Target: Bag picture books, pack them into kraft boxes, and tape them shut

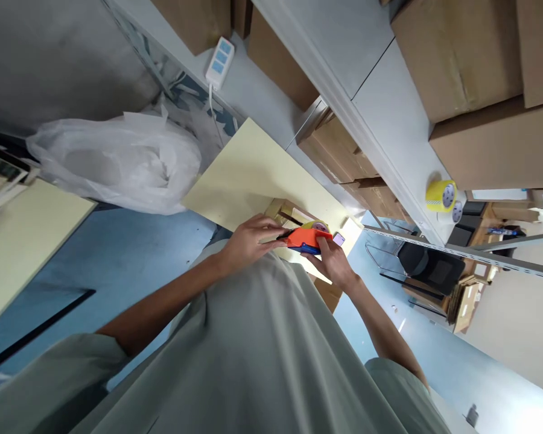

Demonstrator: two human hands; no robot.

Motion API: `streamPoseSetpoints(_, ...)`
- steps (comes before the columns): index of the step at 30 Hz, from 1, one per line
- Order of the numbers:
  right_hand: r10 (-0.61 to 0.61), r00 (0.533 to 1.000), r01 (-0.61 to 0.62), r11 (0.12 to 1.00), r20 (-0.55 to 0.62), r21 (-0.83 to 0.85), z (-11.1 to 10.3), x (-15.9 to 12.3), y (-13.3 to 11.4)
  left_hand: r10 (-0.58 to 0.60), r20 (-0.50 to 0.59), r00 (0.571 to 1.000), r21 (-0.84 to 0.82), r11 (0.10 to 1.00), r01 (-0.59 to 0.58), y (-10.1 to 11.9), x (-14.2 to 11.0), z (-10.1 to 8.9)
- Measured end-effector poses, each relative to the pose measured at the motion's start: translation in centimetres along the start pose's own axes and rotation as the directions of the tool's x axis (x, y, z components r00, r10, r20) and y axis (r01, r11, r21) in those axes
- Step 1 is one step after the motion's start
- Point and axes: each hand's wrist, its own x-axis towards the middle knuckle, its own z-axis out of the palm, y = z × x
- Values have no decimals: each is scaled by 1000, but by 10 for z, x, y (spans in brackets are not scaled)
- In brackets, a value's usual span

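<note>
One orange tape disp. (304,238) w/ 1 yellow roll (319,226) gripped in R hand (333,260), L hand (252,242) at tip, hold unclear.

The tape dispenser (308,239) at centre looks smooth plastic, the shirt (262,337) below it matt cloth, the upper-right boxes (461,54) matt cardboard, and the upper-left bag (131,163) crinkled, filmy plastic.

Right hand (331,260) partly hides tape dispenser (303,237); top cartons (461,60) cut off.

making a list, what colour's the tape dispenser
The tape dispenser is orange and blue, clearest in head view.
</note>
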Motion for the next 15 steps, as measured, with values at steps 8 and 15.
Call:
streamPoseSetpoints(8, 67, 941, -76, 997, 331, 17, -20, 17, -17, -342, 225, 912, -211, 897, 389, -17, -4, -17)
streamPoseSetpoints(15, 337, 786, -354, 933, 519, -70, -51, 58, -53, -573, 352, 740, -395, 626, 672, -58, 5, 7)
